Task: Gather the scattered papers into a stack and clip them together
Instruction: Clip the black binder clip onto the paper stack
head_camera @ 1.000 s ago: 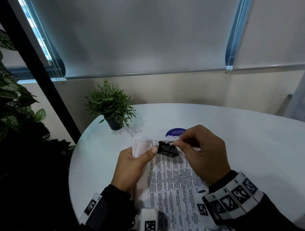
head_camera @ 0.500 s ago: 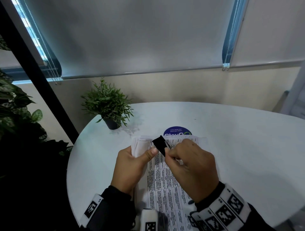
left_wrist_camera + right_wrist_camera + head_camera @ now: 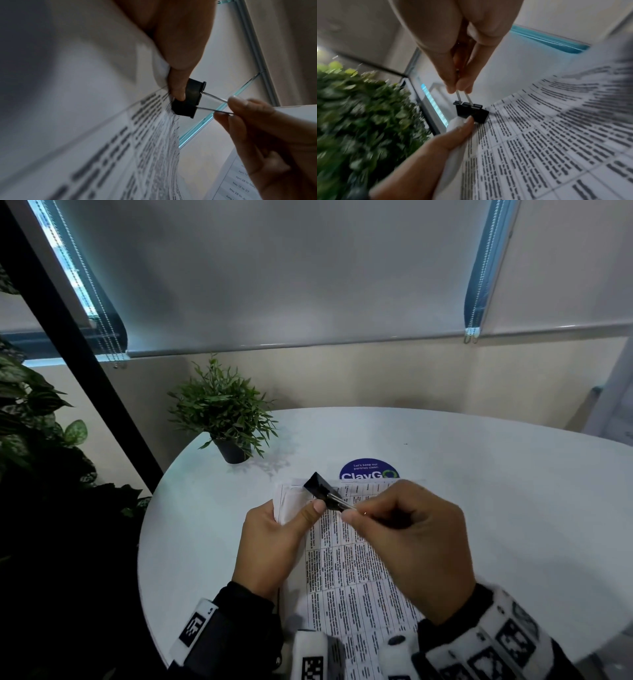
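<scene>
A stack of printed papers [image 3: 346,563] lies on the round white table [image 3: 496,491], its far left corner lifted. My left hand [image 3: 274,539] grips that corner, thumb on top beside a black binder clip [image 3: 320,487]. My right hand [image 3: 404,546] pinches the clip's two wire handles [image 3: 214,104] together. In the left wrist view the black binder clip [image 3: 187,100] sits with its mouth at the paper edge [image 3: 154,121] under my left thumb. The right wrist view shows the black binder clip [image 3: 471,111] over the corner of the papers [image 3: 547,135].
A small potted plant [image 3: 224,414] stands at the table's far left. A blue round sticker [image 3: 369,469] lies just beyond the papers. Large leafy plants [image 3: 30,412] and a black post [image 3: 78,337] stand left of the table. Another printed sheet [image 3: 240,182] shows in the left wrist view.
My right hand has turned the clip and carried it left to the lifted corner, shifting from holding the body to pinching its handles. The left hand keeps its grip on the papers.
</scene>
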A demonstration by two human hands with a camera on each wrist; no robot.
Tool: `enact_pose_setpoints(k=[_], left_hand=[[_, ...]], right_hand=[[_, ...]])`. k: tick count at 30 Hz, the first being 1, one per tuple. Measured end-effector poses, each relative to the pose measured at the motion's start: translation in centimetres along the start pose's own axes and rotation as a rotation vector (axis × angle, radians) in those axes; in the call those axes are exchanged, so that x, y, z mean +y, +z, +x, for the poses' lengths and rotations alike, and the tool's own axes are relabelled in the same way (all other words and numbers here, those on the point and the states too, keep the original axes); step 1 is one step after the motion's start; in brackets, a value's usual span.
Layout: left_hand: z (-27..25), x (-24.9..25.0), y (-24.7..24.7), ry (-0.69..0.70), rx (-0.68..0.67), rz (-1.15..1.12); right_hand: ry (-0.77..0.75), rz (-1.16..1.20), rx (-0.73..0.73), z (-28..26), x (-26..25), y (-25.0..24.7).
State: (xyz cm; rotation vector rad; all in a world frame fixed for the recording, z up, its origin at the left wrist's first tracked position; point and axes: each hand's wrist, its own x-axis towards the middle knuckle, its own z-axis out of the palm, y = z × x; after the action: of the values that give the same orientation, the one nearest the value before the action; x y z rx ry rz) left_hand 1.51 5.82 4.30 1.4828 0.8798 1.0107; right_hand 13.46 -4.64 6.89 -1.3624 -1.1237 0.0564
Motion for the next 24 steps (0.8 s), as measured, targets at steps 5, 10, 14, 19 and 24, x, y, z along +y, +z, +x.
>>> enact_pose_setpoints(k=[5, 10, 14, 19, 24], left_hand=[[-0.1, 0.2, -0.2, 0.006, -0.006, 0.010], [0.0, 0.0, 0.1, 0.006, -0.014, 0.005], [0.1, -0.1, 0.2, 0.012, 0.010, 0.014], [0.4, -0.4, 0.4, 0.006, 0.028, 0.006], [0.4, -0.3, 0.4, -0.003, 0.018, -0.014]], right_hand=[[0.395, 0.346, -0.171, 1.1, 0.4, -1.1], [0.410, 0.434, -0.152, 1.6, 0.5, -1.7], [0.401, 0.526, -0.187, 1.6, 1.0, -1.8], [0.398, 0.610, -0.248, 1.5, 1.2, -1.9], [0.423, 0.598, -0.302, 1.8, 0.5, -2.4]])
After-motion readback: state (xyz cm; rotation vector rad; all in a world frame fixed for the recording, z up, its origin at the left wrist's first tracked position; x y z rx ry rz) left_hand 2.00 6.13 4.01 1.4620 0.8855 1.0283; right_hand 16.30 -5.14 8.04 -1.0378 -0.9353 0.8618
